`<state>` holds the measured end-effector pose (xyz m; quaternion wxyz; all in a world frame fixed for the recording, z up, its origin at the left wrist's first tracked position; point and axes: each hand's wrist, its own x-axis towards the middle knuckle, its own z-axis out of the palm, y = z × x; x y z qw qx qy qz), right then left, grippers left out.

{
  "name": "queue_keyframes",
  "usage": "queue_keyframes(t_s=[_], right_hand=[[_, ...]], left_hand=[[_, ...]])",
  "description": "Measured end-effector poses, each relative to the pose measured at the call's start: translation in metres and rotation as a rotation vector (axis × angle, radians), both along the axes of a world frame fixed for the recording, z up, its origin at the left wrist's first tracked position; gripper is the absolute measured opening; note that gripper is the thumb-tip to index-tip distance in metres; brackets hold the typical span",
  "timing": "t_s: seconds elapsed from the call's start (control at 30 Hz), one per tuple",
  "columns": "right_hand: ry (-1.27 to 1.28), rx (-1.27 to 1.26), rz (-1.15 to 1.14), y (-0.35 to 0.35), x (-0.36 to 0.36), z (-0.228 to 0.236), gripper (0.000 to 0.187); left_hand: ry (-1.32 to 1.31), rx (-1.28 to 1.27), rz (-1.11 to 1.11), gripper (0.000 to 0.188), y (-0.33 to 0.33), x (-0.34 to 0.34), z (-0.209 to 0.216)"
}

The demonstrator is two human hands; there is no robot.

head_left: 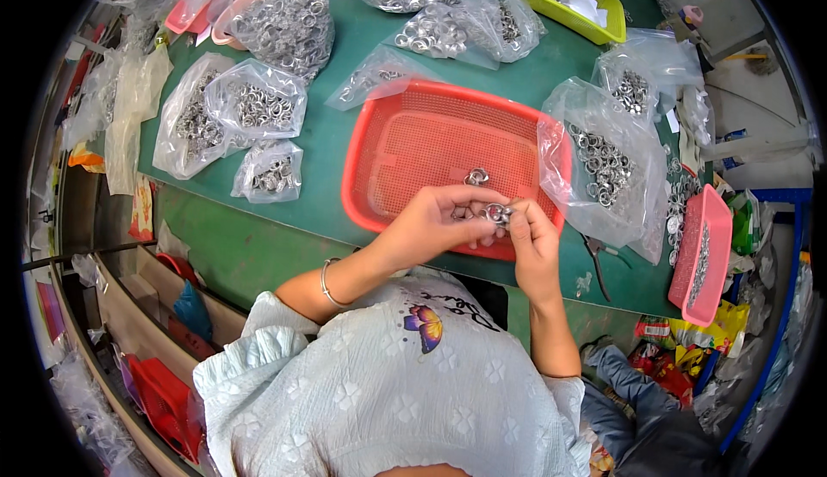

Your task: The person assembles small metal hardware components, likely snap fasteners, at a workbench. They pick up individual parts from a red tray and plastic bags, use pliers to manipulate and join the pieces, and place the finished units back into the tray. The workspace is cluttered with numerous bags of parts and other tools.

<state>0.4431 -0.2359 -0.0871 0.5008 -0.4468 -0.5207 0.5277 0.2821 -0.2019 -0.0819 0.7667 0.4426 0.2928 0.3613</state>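
Over the near side of a red mesh basket (pixel 351 171), both my hands are together. Curled around several small silver metal rings (pixel 497 213) is my left hand (pixel 431 223), with a bracelet on that wrist. The thumb and fingers of my right hand (pixel 536 240) pinch at a ring at the edge of this bunch; the exact grip is partly hidden by the fingers. A few loose rings (pixel 475 176) lie in the basket just beyond my hands.
Clear bags of rings surround the basket, one bag (pixel 603 167) overlapping its right rim. Black-handled pliers (pixel 596 266) lie at the table's right front. A pink basket (pixel 702 257) stands at the right edge, a yellow-green one (pixel 573 16) at the back. Someone's denim-clad leg (pixel 633 382) shows lower right.
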Motion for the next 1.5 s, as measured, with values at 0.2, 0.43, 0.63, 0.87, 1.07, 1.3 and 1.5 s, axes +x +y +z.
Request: queue_keyframes(t_s=[0.2, 0.43, 0.63, 0.87, 1.07, 1.3, 1.5], right_hand=[[0.233, -0.165, 0.098, 0.0, 0.002, -0.002, 0.024], [0.271, -0.143, 0.102, -0.003, 0.0, -0.005, 0.024], [0.42, -0.141, 0.061, -0.004, -0.003, -0.007, 0.019], [0.461, -0.126, 0.013, -0.002, -0.004, -0.016, 0.014], [0.259, -0.048, -0.165, -0.001, -0.01, -0.024, 0.013], [0.26, -0.039, 0.021, -0.005, -0.017, -0.007, 0.028], [0.52, -0.239, -0.033, -0.001, -0.011, -0.009, 0.021]], left_hand=[[0.459, 0.651, 0.166, 0.026, -0.002, -0.002, 0.005], [0.324, 0.773, 0.3, 0.031, -0.005, 0.0, -0.006], [0.152, 0.384, 0.189, 0.035, -0.009, 0.003, -0.007], [0.208, 0.383, 0.134, 0.03, -0.009, 0.001, -0.006], [0.2, 0.412, 0.213, 0.029, -0.012, 0.003, -0.012], [0.124, 0.33, 0.218, 0.027, -0.004, 0.001, -0.004], [-0.029, 0.081, 0.044, 0.042, 0.007, -0.008, -0.003]])
